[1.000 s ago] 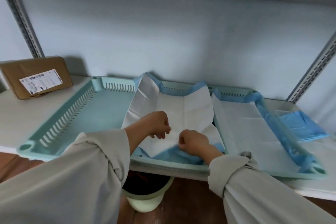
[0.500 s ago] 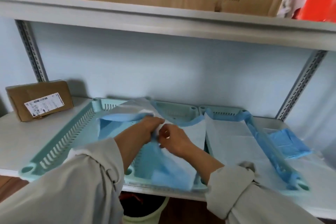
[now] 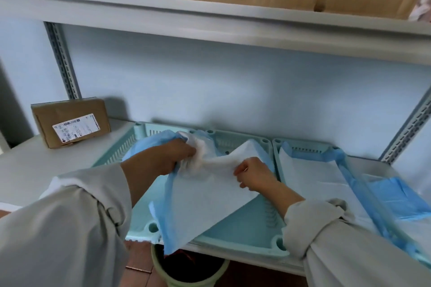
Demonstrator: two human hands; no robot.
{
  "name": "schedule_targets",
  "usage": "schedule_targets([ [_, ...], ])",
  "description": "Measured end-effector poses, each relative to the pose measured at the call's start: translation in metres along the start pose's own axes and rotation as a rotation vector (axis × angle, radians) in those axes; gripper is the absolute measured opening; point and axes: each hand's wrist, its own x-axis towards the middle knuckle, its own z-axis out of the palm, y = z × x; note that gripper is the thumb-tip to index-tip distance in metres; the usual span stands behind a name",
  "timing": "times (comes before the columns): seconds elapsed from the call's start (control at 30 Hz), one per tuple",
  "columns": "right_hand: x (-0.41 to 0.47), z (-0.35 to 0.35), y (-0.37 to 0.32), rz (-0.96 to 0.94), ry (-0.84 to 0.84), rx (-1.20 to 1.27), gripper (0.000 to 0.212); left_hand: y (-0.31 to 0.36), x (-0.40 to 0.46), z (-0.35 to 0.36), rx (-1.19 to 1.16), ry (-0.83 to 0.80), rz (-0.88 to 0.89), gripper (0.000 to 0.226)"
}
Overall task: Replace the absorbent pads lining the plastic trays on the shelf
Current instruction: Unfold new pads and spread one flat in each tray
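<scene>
Both hands on the used absorbent pad [image 3: 210, 196], lifted partly out of the left tray [image 3: 245, 230]. Left hand [image 3: 168, 158] has its fingers curled round a bunched corner of the pad, above the tray's far half. Right hand [image 3: 253, 175] pinches the pad's edge just right of that, over the tray's right side. Pad hangs white side up, blue backing showing at its left edge; its lowest corner droops past the tray's near rim, above the green bin [image 3: 193, 270] that sits below the shelf [image 3: 30, 170]. Tray floor bare at near right. Right tray [image 3: 277, 147] touches the left tray's right side and is lined with a flat pad [image 3: 312, 177], blue edges folded over. Folded blue pad [image 3: 396, 198] lies right of the right tray. Cardboard parcel [image 3: 72, 121] stands left of the left tray, against the wall.
</scene>
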Motion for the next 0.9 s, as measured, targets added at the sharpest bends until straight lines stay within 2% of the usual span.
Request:
schedule_targets([
  [0.07, 0.012, -0.008, 0.010, 0.074, 0.130, 0.019, 0.024, 0.004, -0.005, -0.014, 0.034, -0.059, 0.036, 0.019],
  [0.1, 0.017, -0.012, 0.014, 0.092, 0.155, -0.011, 0.035, 0.006, -0.005, -0.021, 0.056, -0.080, 0.039, 0.018],
  [0.17, 0.024, -0.015, 0.022, 0.016, 0.091, -0.201, 0.067, 0.004, -0.005, -0.031, 0.066, -0.103, 0.026, 0.013],
  [0.2, 0.025, -0.013, 0.021, -0.060, 0.041, -0.313, 0.076, 0.002, -0.003, -0.034, 0.060, -0.103, 0.012, 0.017],
  [0.23, 0.026, -0.009, 0.018, -0.145, -0.002, -0.400, 0.076, 0.001, -0.001, -0.036, 0.057, -0.107, -0.006, 0.022],
  [0.3, 0.028, -0.001, 0.005, -0.303, -0.057, -0.513, 0.048, -0.003, 0.003, -0.036, 0.053, -0.108, -0.029, 0.034],
  [0.37, 0.026, 0.008, -0.008, -0.349, -0.079, -0.547, 0.024, -0.006, 0.003, -0.035, 0.074, -0.002, -0.026, 0.047],
  [0.5, 0.027, 0.014, -0.019, -0.294, 0.158, -0.492, 0.021, -0.016, 0.009, -0.047, 0.482, 0.490, -0.064, 0.093],
  [0.57, 0.026, 0.012, -0.021, -0.263, 0.203, -0.504, 0.021, -0.018, 0.009, -0.052, 0.540, 0.607, -0.065, 0.111],
  [0.6, 0.023, 0.012, -0.022, -0.259, 0.160, -0.513, 0.021, -0.019, 0.009, -0.053, 0.625, 0.628, -0.001, 0.112],
  [0.63, 0.021, 0.013, -0.022, -0.262, 0.084, -0.513, 0.020, -0.020, 0.010, -0.051, 0.756, 0.594, 0.095, 0.108],
  [0.67, 0.017, 0.014, -0.022, -0.258, -0.011, -0.501, 0.020, -0.020, 0.011, -0.046, 0.893, 0.489, 0.214, 0.102],
  [0.7, 0.014, 0.016, -0.021, -0.242, -0.112, -0.462, 0.020, -0.021, 0.011, -0.039, 0.974, 0.318, 0.309, 0.096],
  [0.77, 0.006, 0.018, -0.018, -0.131, -0.338, -0.263, 0.025, -0.027, 0.008, -0.016, 1.035, -0.058, 0.300, 0.087],
  [0.8, 0.002, 0.018, -0.016, -0.053, -0.450, -0.127, 0.031, -0.034, 0.009, -0.003, 1.081, -0.173, 0.261, 0.087],
  [0.87, -0.001, 0.016, -0.011, 0.074, -0.540, 0.074, 0.042, -0.047, 0.013, 0.015, 1.183, -0.234, 0.213, 0.085],
  [0.9, -0.001, 0.014, -0.006, 0.106, -0.495, 0.103, 0.045, -0.053, 0.016, 0.022, 1.213, -0.222, 0.206, 0.082],
])
